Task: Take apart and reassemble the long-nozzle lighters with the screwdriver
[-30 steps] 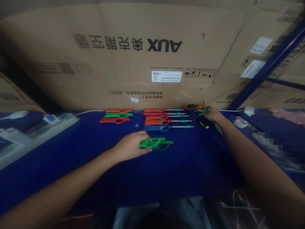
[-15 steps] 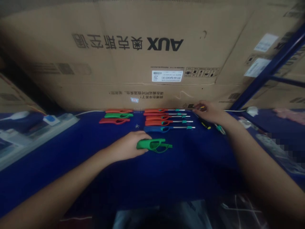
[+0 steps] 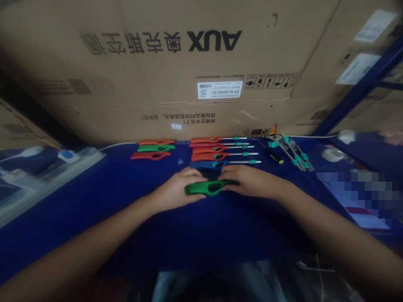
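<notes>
My left hand (image 3: 176,188) is closed around the back end of a green lighter casing (image 3: 201,188), which has a trigger loop. At the casing's narrow front end, the fingers of my right hand (image 3: 248,180) are closed on its dark tip. Whether they hold a small part as well, I cannot tell. Just behind both hands lies a blue lighter (image 3: 204,164) with a metal tube, nearest in a row of red and orange lighters (image 3: 204,149). Farther left are a red casing (image 3: 147,155), a green casing (image 3: 151,148) and an orange-red one (image 3: 154,142).
Right of the row lie a black-and-yellow screwdriver (image 3: 275,156) and a heap of metal tubes with teal pieces (image 3: 296,153). A large cardboard carton (image 3: 170,88) stands behind the blue tabletop (image 3: 189,235). A power strip (image 3: 67,170) is at left, a white roll (image 3: 332,155) at right.
My right hand has come from the tube heap, left and nearer, to the casing's front end. The green casing's two halves, apart earlier, now look like one piece in my left hand.
</notes>
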A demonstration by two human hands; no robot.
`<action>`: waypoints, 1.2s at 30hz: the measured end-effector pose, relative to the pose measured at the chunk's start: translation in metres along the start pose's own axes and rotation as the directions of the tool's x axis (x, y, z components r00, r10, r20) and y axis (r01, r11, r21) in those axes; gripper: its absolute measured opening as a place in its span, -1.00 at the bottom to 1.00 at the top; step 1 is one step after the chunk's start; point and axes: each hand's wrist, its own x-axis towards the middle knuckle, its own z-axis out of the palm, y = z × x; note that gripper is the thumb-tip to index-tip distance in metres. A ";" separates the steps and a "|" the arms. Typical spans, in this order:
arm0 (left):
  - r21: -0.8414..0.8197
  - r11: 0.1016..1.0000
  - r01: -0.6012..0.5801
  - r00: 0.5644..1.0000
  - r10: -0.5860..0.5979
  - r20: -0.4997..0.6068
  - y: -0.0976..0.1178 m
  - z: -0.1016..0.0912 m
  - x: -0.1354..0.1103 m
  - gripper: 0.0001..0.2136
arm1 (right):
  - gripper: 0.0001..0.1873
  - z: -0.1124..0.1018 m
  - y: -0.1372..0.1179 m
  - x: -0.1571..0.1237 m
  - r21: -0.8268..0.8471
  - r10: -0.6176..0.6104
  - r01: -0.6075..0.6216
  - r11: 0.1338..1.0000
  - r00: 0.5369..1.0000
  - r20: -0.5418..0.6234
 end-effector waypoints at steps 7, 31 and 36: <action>0.017 0.999 0.038 0.997 -0.039 0.060 0.002 -0.009 -0.002 -0.68 | -0.77 0.004 0.006 -0.001 -0.099 0.073 -0.079 0.992 0.996 -0.056; 0.146 0.975 0.169 0.974 -0.187 0.125 0.006 -0.032 -0.008 -0.78 | -0.89 0.003 0.009 -0.003 -0.157 0.094 -0.109 0.982 0.991 -0.099; 0.136 0.977 0.167 0.979 -0.180 0.094 0.003 -0.031 -0.010 -0.76 | -0.88 0.002 0.008 -0.003 -0.144 0.102 -0.117 0.983 0.988 -0.113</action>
